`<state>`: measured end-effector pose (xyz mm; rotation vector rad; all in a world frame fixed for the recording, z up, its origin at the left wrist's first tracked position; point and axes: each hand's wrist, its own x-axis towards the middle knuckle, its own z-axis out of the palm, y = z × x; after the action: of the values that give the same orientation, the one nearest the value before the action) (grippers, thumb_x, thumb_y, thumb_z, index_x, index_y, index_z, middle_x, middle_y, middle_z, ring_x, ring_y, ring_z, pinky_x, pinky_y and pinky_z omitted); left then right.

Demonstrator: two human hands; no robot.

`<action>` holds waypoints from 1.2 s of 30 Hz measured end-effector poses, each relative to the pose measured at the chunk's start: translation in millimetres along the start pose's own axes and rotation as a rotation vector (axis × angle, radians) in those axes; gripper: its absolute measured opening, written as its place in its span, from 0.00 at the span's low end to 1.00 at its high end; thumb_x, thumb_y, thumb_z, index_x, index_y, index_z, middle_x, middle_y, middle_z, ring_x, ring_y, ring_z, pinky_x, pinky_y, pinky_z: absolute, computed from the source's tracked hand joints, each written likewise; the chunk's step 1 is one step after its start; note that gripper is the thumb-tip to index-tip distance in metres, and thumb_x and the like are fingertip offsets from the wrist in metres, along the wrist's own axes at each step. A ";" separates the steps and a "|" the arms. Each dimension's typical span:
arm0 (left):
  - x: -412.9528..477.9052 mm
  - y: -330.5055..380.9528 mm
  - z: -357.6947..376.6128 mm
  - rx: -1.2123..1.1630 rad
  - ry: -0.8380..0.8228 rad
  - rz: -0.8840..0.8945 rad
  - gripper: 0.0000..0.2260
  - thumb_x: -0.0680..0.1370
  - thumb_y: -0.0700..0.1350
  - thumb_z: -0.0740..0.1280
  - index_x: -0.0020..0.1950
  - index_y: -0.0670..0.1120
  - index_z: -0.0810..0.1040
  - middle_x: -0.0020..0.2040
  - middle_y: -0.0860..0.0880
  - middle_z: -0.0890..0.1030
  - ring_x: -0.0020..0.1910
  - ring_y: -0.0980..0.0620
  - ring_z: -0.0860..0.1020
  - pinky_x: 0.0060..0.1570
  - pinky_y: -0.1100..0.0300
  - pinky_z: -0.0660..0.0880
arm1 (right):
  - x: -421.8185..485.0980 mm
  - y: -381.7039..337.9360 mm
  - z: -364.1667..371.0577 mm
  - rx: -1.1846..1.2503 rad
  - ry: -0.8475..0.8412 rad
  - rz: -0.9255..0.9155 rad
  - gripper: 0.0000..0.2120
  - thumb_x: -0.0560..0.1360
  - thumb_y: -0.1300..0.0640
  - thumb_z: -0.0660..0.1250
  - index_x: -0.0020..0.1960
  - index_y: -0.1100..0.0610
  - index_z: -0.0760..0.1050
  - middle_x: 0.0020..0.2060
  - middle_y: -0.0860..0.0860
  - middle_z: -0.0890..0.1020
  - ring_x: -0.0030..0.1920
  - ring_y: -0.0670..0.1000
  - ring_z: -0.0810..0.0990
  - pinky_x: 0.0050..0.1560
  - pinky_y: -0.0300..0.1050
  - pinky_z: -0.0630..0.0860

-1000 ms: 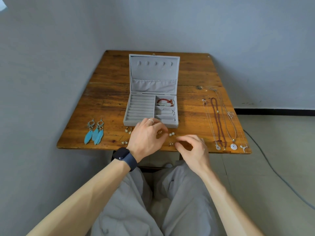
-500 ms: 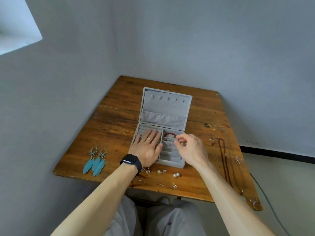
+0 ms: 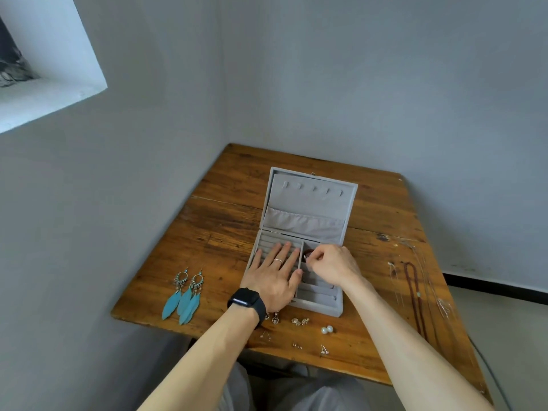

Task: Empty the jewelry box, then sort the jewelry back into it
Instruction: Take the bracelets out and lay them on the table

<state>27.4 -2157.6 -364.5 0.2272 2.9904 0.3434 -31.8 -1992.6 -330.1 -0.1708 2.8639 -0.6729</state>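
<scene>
Jewelry box (image 3: pixel 308 200), one, left grip (image 3: pixel 274 278) flat on it, right grip (image 3: pixel 335 266) curled, hold unclear, two feather earrings (image 3: pixel 185 295), two pearls (image 3: pixel 327 330)

Wooden table (image 3: pixel 225 232) in grey-walled corner (image 3: pixel 326 69)

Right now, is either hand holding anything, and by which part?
The left hand holds nothing; it lies flat on the ring rolls. The right hand appears to pinch the red bracelet; which part cannot be told.
</scene>
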 end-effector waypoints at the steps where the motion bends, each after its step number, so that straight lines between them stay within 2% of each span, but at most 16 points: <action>1: -0.1 -0.3 -0.1 0.000 0.001 0.001 0.26 0.84 0.60 0.40 0.82 0.57 0.42 0.82 0.55 0.41 0.80 0.55 0.38 0.78 0.47 0.38 | -0.7 0.9 -1.7 0.042 0.016 -0.004 0.08 0.77 0.46 0.66 0.49 0.46 0.82 0.48 0.45 0.84 0.53 0.50 0.80 0.50 0.46 0.78; 4: -0.8 -0.7 -0.9 -0.003 0.009 0.008 0.26 0.84 0.60 0.40 0.82 0.57 0.43 0.82 0.55 0.42 0.80 0.55 0.39 0.78 0.48 0.38 | -7.4 5.6 -11.7 0.237 0.104 0.006 0.05 0.78 0.48 0.67 0.47 0.46 0.80 0.43 0.41 0.83 0.48 0.46 0.80 0.45 0.42 0.73; 7: -0.7 -1.8 -2.8 -0.028 0.013 0.014 0.26 0.84 0.59 0.42 0.82 0.56 0.46 0.82 0.55 0.45 0.80 0.55 0.42 0.79 0.48 0.40 | -22.4 11.9 -24.3 0.425 0.203 0.032 0.04 0.79 0.48 0.67 0.48 0.46 0.80 0.43 0.38 0.81 0.46 0.39 0.77 0.44 0.40 0.71; 9: 1.5 -1.1 -7.2 -0.036 0.037 0.029 0.25 0.84 0.58 0.46 0.82 0.55 0.51 0.82 0.53 0.52 0.81 0.53 0.48 0.78 0.47 0.47 | -36.7 17.5 -30.9 0.547 0.278 0.038 0.03 0.79 0.49 0.67 0.49 0.47 0.80 0.45 0.37 0.80 0.47 0.37 0.76 0.44 0.36 0.70; 10: 3.2 0.5 -11.7 -0.021 0.061 0.042 0.25 0.84 0.57 0.48 0.81 0.55 0.53 0.81 0.52 0.57 0.80 0.50 0.54 0.77 0.47 0.54 | -45.2 20.5 -33.2 0.614 0.310 0.039 0.03 0.79 0.50 0.67 0.50 0.47 0.79 0.46 0.38 0.80 0.48 0.36 0.75 0.43 0.34 0.69; 12: 9.7 5.5 -24.3 0.040 0.100 0.072 0.23 0.84 0.55 0.51 0.79 0.57 0.56 0.73 0.48 0.71 0.70 0.44 0.70 0.65 0.46 0.71 | -65.1 27.5 -35.4 0.732 0.358 0.052 0.03 0.79 0.52 0.67 0.51 0.49 0.80 0.46 0.40 0.81 0.48 0.37 0.77 0.43 0.31 0.69; 14: 20.2 12.7 -38.0 0.121 0.102 0.086 0.21 0.84 0.54 0.53 0.77 0.60 0.58 0.64 0.45 0.76 0.59 0.41 0.77 0.51 0.48 0.77 | -87.8 35.7 -33.1 0.819 0.385 0.082 0.03 0.79 0.53 0.68 0.50 0.48 0.81 0.46 0.41 0.83 0.48 0.39 0.79 0.44 0.32 0.71; 15: 26.9 16.5 -43.3 0.158 0.096 0.083 0.20 0.83 0.55 0.55 0.76 0.60 0.61 0.63 0.45 0.76 0.58 0.41 0.78 0.49 0.49 0.78 | -99.5 40.0 -30.6 0.857 0.390 0.099 0.03 0.78 0.52 0.69 0.50 0.47 0.81 0.45 0.41 0.83 0.47 0.39 0.80 0.45 0.33 0.73; 19: 50.7 34.7 -54.3 0.283 0.047 0.026 0.16 0.82 0.57 0.59 0.64 0.54 0.79 0.65 0.46 0.72 0.59 0.43 0.76 0.51 0.48 0.78 | -145.5 54.6 -15.5 0.969 0.385 0.149 0.02 0.78 0.53 0.69 0.49 0.48 0.81 0.43 0.42 0.84 0.45 0.39 0.82 0.45 0.33 0.75; 23: 59.7 49.3 -51.7 0.374 0.057 -0.046 0.12 0.82 0.49 0.63 0.61 0.46 0.81 0.69 0.45 0.69 0.62 0.42 0.74 0.52 0.47 0.76 | -181.3 65.0 1.0 1.005 0.404 0.192 0.02 0.78 0.55 0.70 0.47 0.50 0.82 0.41 0.44 0.85 0.43 0.42 0.82 0.44 0.33 0.76; 28: 61.6 58.5 -44.1 0.291 0.094 -0.128 0.10 0.80 0.43 0.64 0.59 0.43 0.82 0.72 0.45 0.67 0.62 0.41 0.73 0.49 0.46 0.75 | -210.3 76.0 9.8 1.058 0.426 0.201 0.03 0.78 0.59 0.69 0.47 0.54 0.82 0.39 0.46 0.84 0.41 0.41 0.81 0.45 0.33 0.75; 30: 60.8 60.3 -43.9 0.272 0.114 -0.117 0.10 0.81 0.44 0.63 0.58 0.43 0.81 0.70 0.44 0.69 0.61 0.41 0.73 0.48 0.46 0.75 | -216.4 79.6 12.2 1.076 0.427 0.209 0.03 0.78 0.58 0.69 0.46 0.54 0.82 0.39 0.46 0.85 0.41 0.42 0.81 0.45 0.34 0.75; 33: 56.6 64.5 -49.4 0.178 0.194 -0.046 0.09 0.82 0.47 0.62 0.58 0.46 0.79 0.61 0.45 0.75 0.57 0.43 0.75 0.45 0.49 0.74 | -217.9 85.0 16.0 1.084 0.434 0.228 0.03 0.78 0.58 0.70 0.46 0.54 0.82 0.38 0.46 0.84 0.40 0.40 0.80 0.43 0.34 0.74; 36: 50.0 74.9 -62.2 0.081 0.286 0.060 0.08 0.83 0.50 0.62 0.57 0.49 0.76 0.52 0.46 0.81 0.49 0.44 0.79 0.42 0.52 0.77 | -214.3 85.2 17.6 1.079 0.413 0.232 0.02 0.78 0.57 0.70 0.48 0.54 0.82 0.40 0.45 0.85 0.41 0.41 0.81 0.43 0.35 0.75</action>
<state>-20.1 -2090.7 -292.1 0.2990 3.2895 0.2823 175.0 -1891.0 -349.2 0.4936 2.3215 -2.2170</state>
